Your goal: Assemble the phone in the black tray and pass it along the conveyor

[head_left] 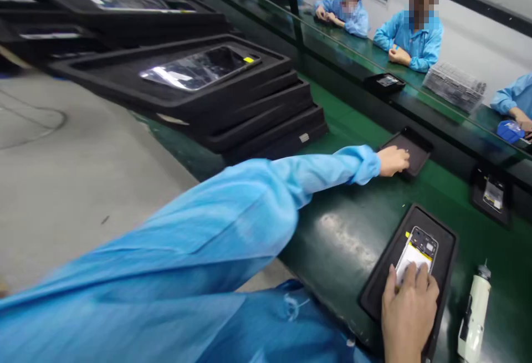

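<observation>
Between your left hand (pixel 393 160) on the far tray (pixel 418 149) and your right hand (pixel 409 307) on the near tray (pixel 446 241), bare green belt (pixel 353 230) lies open. A tray stack (pixel 233 108) blocks the left; a white tool (pixel 474 318) crowds the right.

left hand (pixel 393 160) on empty tray (pixel 409 149), right hand (pixel 409 302) perhaps pressing phone (pixel 417 253)

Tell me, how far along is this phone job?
Looks done: an opened phone lies in the near tray. In hand: the right hand presses on it, while the left hand touches an empty tray. Left: the phone's back is uncovered; the white tool lies unused.
</observation>
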Motion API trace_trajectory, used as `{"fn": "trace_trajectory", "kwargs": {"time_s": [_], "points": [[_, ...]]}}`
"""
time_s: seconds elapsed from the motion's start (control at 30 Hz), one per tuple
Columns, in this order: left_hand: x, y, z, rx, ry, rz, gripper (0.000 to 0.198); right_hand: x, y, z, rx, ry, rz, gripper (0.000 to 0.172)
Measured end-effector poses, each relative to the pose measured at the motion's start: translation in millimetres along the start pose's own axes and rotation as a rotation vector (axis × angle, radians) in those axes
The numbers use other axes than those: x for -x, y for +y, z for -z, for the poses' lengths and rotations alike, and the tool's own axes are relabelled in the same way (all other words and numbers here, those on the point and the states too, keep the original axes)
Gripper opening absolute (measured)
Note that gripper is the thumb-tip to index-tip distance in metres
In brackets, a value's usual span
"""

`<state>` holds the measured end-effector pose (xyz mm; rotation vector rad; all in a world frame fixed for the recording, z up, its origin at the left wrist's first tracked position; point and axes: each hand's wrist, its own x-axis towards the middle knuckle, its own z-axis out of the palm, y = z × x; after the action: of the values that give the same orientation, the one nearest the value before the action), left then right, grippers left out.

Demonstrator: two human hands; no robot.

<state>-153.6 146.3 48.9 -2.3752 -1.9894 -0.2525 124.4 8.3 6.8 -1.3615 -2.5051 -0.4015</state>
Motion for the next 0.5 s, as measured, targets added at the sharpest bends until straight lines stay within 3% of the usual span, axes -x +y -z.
{"fn": "trace_trajectory", "kwargs": {"time_s": [0.17, 0.27, 0.37, 0.43, 0.5], "points": [[84, 35, -0.3, 0.045, -0.023, -0.121, 0.011, 3, 13, 3, -0.134, 0.01, -0.001, 0.047], [126, 49, 1.3, 0.093, -0.042, -0.124, 0.019, 3, 39, 14, -0.287, 0.082, -0.224, 0.048], [156, 75, 0.6, 0.249, 0.042, -0.031, 0.033, 0, 58, 21, -0.602, 0.147, -0.5, 0.047], [171, 99, -2.5, 0.403, 0.071, 0.057, 0.034, 2, 61, 22, -0.764, 0.129, -0.521, 0.047], [181, 125, -6.9, 0.49, 0.04, 0.129, 0.038, 9, 59, 19, -0.723, 0.187, -0.454, 0.046]]}}
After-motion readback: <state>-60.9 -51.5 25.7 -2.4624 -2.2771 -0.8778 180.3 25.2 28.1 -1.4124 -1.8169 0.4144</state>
